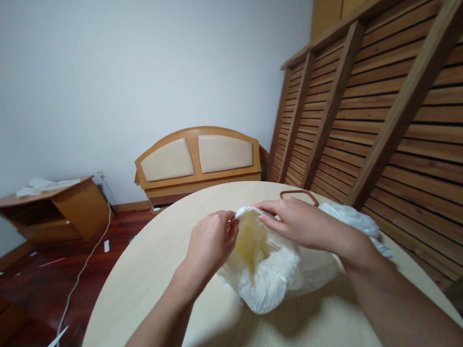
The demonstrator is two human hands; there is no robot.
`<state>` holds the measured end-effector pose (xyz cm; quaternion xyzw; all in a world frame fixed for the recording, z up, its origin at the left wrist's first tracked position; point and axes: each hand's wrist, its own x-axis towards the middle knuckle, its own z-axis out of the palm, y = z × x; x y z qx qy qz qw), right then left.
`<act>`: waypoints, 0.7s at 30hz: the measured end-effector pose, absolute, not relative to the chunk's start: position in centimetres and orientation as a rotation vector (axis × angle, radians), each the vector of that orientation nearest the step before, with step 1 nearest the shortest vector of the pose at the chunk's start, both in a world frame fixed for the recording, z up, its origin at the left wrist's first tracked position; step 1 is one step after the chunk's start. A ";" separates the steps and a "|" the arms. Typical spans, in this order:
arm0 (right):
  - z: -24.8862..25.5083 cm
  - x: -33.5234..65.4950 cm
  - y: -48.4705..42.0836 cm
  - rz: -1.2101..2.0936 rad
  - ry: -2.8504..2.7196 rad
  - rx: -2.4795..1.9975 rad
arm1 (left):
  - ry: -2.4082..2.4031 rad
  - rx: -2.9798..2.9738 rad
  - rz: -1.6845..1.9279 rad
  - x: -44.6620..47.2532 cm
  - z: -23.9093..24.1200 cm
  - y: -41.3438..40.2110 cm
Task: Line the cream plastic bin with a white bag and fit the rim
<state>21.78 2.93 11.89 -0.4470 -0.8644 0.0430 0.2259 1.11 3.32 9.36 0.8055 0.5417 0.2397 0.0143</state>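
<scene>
On the pale round table [143, 279] stands a container lined with a white plastic bag [269, 284]; its mouth faces me and the inside looks yellowish. My left hand [212, 237] pinches the far left of the bag's rim between thumb and fingers. At the far right of the same rim, my right hand [294, 219] grips the bag's edge, its thumb toward the opening. The bag's loose folds hang over the near side, so the container's outer wall is mostly hidden. Part of the bag spreads to the right under my right wrist.
Behind my right forearm lies a crumpled white plastic bag [351, 218]. A brown handle-like loop [297, 191] shows beyond my right hand. Wooden slatted panels [382, 133] lean along the right side. A headboard [198, 155] and a low cabinet [59, 214] stand farther back.
</scene>
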 end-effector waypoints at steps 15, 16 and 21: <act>12.3 24.1 3.5 0.311 -2.343 -1.147 | 1.591 2.498 1.104 1.1 8.9 4.1; 12.2 24.9 3.7 0.330 -2.357 -1.155 | 1.590 2.485 1.112 1.0 8.8 4.3; 11.7 26.5 4.3 0.598 -2.449 -1.097 | 1.519 2.423 1.161 0.7 8.2 5.5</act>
